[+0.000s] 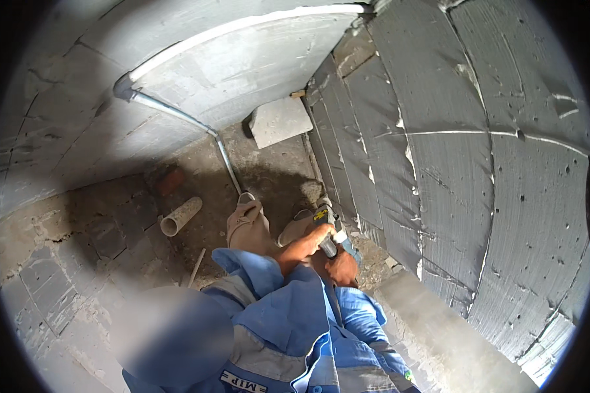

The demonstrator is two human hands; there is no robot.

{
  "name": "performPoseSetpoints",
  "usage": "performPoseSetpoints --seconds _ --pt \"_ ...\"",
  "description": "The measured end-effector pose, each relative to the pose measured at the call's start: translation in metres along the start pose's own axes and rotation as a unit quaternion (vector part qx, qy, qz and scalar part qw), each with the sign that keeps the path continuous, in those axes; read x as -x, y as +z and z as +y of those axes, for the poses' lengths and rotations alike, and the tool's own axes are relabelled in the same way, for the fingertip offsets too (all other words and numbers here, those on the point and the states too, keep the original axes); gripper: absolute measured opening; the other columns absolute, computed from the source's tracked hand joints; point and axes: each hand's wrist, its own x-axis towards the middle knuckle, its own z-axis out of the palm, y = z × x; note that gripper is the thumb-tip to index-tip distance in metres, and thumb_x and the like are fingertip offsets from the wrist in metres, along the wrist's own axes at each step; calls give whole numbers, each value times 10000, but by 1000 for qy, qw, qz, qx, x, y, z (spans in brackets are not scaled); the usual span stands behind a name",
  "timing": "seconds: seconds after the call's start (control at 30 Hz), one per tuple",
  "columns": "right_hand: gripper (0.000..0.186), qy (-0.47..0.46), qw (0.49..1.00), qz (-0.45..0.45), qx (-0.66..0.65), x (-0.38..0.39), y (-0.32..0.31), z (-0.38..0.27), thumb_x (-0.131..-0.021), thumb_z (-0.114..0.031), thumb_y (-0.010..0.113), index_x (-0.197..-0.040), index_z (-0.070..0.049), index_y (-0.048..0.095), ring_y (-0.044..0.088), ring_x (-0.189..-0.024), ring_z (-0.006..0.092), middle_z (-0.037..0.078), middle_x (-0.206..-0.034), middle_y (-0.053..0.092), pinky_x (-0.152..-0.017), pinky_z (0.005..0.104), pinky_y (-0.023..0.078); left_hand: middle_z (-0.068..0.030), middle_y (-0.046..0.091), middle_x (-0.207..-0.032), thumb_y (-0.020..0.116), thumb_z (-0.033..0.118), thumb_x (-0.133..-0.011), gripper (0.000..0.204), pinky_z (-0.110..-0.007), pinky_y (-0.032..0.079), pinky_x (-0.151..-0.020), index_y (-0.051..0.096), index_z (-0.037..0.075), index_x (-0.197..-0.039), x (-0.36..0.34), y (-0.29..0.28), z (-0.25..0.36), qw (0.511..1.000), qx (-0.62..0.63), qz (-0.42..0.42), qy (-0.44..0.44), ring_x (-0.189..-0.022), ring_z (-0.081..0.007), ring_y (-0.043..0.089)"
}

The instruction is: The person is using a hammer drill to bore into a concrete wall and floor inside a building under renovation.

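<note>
Both my hands are closed around a dark hand-held power tool [328, 247] with a yellow-marked part and a teal part; its exact kind is hard to make out. My left hand [313, 241] wraps the tool's upper side near the yellow marking. Lower and to the right, my right hand [343, 268] grips its rear part, with the fingers partly hidden. The tool points away from me, down beside my shoes, close to the foot of the grey block wall [439, 196] on the right. Whether its front end touches anything cannot be made out.
A white pipe [242, 30] runs along the left wall and joins a grey pipe [177, 114] reaching down to the floor. A pale block [280, 123] lies in the far corner. A short pipe piece [181, 217], a reddish brick [172, 181] and a thin stick [196, 267] lie left of my feet.
</note>
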Motion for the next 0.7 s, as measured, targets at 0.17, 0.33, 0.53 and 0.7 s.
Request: performPoseSetpoints --seconds 0.17,0.33,0.53,0.7 --pt "602 -3 996 -50 75 -24 1 -61 -731 -312 668 -1300 -181 523 661 -925 379 204 -980 686 -812 483 522 -129 515 -1191 541 -89 -692 521 -335 362 -1008 478 49 -1190 17 -64 4 869 -362 53 333 -1189 -255 483" --pt "628 -38 991 -56 114 -60 2 -44 -739 -344 656 -1336 -234 494 683 -853 359 188 -911 696 -757 470 540 -126 511 -1211 596 -105 -677 556 -350 382 -1009 482 54 -1198 -6 -61 18 867 -373 93 318 -1193 -280 494" --pt "569 -163 985 48 -28 -87 -24 -18 -758 -323 625 -1310 -236 513 651 -857 425 200 -908 679 -758 503 513 -104 555 -1120 691 65 -707 476 -339 424 -917 526 77 -1153 -42 -37 41 877 -363 118 291 -1058 -247 531" --pt "532 12 994 -106 -31 -51 -55 -28 -788 -303 612 -1306 -244 507 643 -937 425 241 -996 666 -824 509 502 -80 634 -786 738 306 -677 285 -352 479 -657 674 49 -784 -35 6 50 971 52 233 -29 -739 -219 620"
